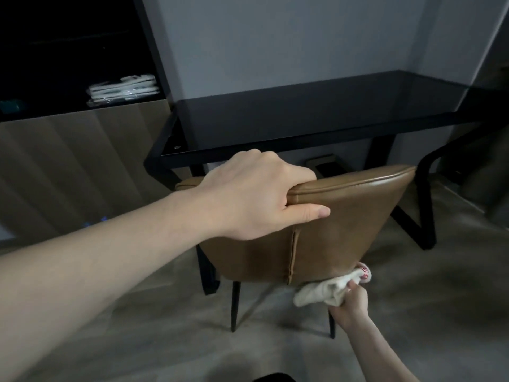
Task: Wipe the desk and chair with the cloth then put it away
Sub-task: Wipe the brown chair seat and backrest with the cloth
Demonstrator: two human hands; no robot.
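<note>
There is one chair (330,230), one desk (303,117), one cloth (327,290) and two hands in view. The left hand (256,197) grips the top edge of the brown chair back, with the fingers curled over the rim and the thumb pressed flat on the rear face. The right hand (351,304) holds the pale cloth bunched in its curled fingers, and the cloth touches the lower right edge of the chair back; a small red pattern shows at its far end. The chair stands in front of the black glass desk, its back toward the camera, on thin black legs. To the left is a dark shelf (68,108) with one stack of white packets (124,89) on it, over a wooden panel. A black curved frame (429,172) stands just beside the chair's right side. The grey floor (165,312) lies open on both sides of the chair, and a grey wall (275,37) closes the space behind the desk
</note>
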